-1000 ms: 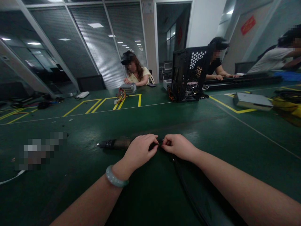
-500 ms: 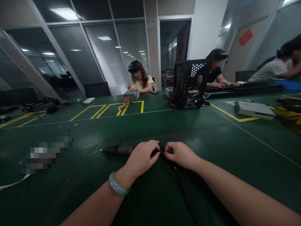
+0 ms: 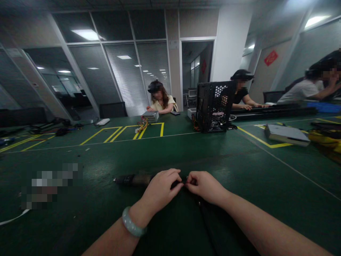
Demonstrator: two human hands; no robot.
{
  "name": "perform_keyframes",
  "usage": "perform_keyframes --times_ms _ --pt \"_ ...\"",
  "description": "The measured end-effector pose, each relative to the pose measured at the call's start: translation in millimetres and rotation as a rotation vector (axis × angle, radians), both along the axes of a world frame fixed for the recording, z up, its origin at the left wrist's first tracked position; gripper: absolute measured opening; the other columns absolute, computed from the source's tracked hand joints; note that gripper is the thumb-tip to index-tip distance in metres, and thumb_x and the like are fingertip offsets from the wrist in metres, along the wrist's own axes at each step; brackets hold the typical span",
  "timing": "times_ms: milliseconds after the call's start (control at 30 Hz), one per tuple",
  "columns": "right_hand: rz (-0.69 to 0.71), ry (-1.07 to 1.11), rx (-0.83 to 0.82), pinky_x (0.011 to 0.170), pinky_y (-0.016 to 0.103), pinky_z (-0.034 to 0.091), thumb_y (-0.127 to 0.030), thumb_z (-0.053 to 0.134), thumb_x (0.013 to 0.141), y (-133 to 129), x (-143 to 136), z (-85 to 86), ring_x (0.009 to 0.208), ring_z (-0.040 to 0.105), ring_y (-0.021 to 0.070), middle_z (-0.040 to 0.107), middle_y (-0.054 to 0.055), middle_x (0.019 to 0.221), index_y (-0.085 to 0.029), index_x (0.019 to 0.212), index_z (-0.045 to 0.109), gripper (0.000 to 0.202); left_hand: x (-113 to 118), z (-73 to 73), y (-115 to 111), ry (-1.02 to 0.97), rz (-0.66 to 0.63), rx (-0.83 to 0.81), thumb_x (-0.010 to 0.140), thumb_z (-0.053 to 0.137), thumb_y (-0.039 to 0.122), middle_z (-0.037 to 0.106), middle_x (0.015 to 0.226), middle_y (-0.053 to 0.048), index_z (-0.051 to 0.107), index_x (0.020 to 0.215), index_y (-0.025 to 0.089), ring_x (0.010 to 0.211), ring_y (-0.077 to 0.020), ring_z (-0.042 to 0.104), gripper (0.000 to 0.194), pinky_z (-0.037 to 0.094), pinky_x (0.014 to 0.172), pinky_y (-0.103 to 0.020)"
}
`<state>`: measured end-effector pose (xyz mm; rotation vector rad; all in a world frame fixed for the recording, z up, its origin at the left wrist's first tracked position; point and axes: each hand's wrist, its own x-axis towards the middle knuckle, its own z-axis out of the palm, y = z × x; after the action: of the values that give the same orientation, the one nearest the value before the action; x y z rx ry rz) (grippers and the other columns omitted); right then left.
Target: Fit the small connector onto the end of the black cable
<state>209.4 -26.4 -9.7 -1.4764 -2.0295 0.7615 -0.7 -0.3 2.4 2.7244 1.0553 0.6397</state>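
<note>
A dark electric screwdriver (image 3: 134,179) lies lengthwise on the green table, its metal tip to the left. My left hand (image 3: 162,186), with a pale green bangle on the wrist, is closed around its rear end and hides that part. Close beside it, my right hand (image 3: 204,185) pinches the end of a black cord (image 3: 204,217) at the tool's tail. The cord runs down toward the near edge in shadow. Whether cord and tool are joined cannot be made out between the fingertips.
Beyond my hands stands a black computer case (image 3: 213,106). A power supply with coloured wires (image 3: 150,116) sits further left, and a flat grey box (image 3: 286,135) at right. A blurred-out object (image 3: 50,185) lies at left. Several people (image 3: 161,99) work across the table.
The view has tilted up slightly, so everything appears lower. Both hands keep nearly the same closed grip at the screwdriver's tail.
</note>
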Motion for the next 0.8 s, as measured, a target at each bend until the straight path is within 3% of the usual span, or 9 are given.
perform_keyframes --times_ms 133,800 --pt "-0.008 -0.007 0.016 0.056 0.02 0.039 -0.027 0.06 0.081 -0.4 -1.6 1.8 0.066 0.061 0.0128 0.068 -0.001 0.074 -0.02 0.081 0.065 0.009 0.7 1.8 -1.2 0.007 -0.019 0.015 0.089 0.056 0.026 0.06 0.121 -0.001 0.061 0.101 0.025 0.111 -0.0208 0.057 0.013 0.046 0.094 -0.04" --pt "-0.011 0.0 0.014 0.056 0.02 0.038 -0.027 0.06 0.081 -0.3 -1.1 -1.4 0.065 0.061 0.012 0.068 -0.002 0.074 -0.021 0.081 0.064 0.008 4.2 0.7 -2.8 -0.007 0.021 0.034 0.089 0.056 0.028 0.063 0.115 -0.001 0.06 0.094 0.024 0.109 -0.0215 0.058 0.008 0.046 0.09 -0.042"
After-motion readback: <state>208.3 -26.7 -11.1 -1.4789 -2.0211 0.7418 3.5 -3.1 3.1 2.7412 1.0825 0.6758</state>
